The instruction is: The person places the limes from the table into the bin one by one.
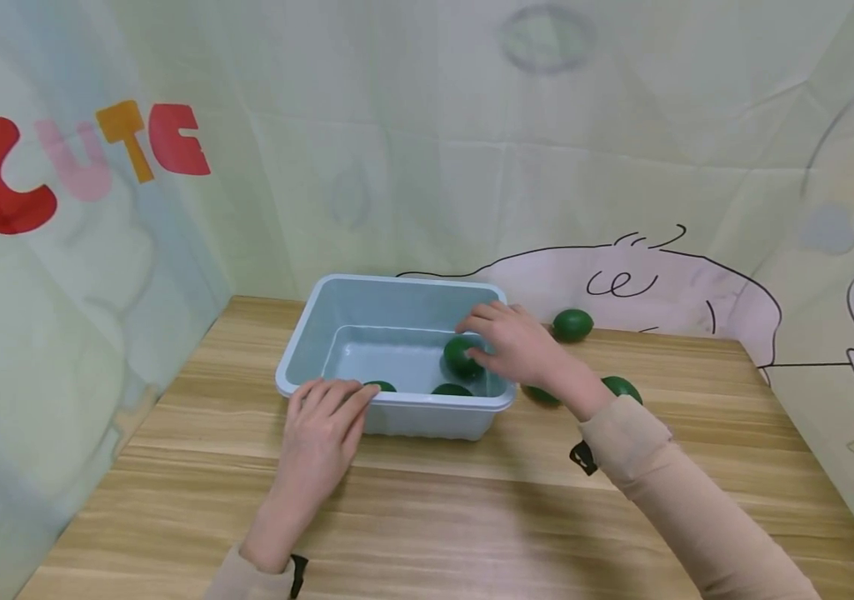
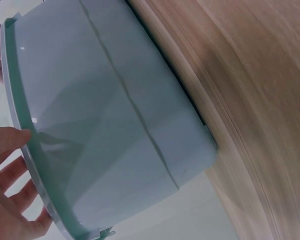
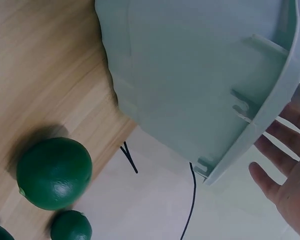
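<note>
Head view bright, diffuse; wrist views dimmer. Soft shadow on bin wall (image 2: 105, 70) beside left fingers (image 2: 7, 141); glare on green fruit (image 3: 52, 170), well apart from right fingers (image 3: 265, 182).

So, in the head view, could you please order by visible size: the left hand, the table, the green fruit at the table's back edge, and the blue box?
1. Table
2. Blue box
3. Left hand
4. Green fruit at the back edge

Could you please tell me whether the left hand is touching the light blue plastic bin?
Touching. The left wrist view shows the thumb of the left hand lying across the rim of the light blue plastic bin, with no visible gap.
</note>
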### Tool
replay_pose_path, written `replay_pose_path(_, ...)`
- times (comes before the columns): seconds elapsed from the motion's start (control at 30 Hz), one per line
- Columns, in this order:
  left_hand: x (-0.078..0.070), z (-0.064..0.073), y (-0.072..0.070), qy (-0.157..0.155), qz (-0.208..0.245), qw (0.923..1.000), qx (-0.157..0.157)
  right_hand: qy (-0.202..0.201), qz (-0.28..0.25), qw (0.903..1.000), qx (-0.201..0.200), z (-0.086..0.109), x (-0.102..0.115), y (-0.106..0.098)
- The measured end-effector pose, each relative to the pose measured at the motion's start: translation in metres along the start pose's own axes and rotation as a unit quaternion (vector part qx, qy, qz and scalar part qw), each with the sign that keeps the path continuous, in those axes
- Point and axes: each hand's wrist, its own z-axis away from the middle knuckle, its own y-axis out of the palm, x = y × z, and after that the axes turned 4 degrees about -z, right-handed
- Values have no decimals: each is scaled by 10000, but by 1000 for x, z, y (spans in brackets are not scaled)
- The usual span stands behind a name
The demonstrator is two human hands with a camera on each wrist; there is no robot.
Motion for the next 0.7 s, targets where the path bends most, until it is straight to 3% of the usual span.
replay_pose_path(0.7,0,0,0,6,19,10000,23,227,-335,9942,-997,17,-4,8)
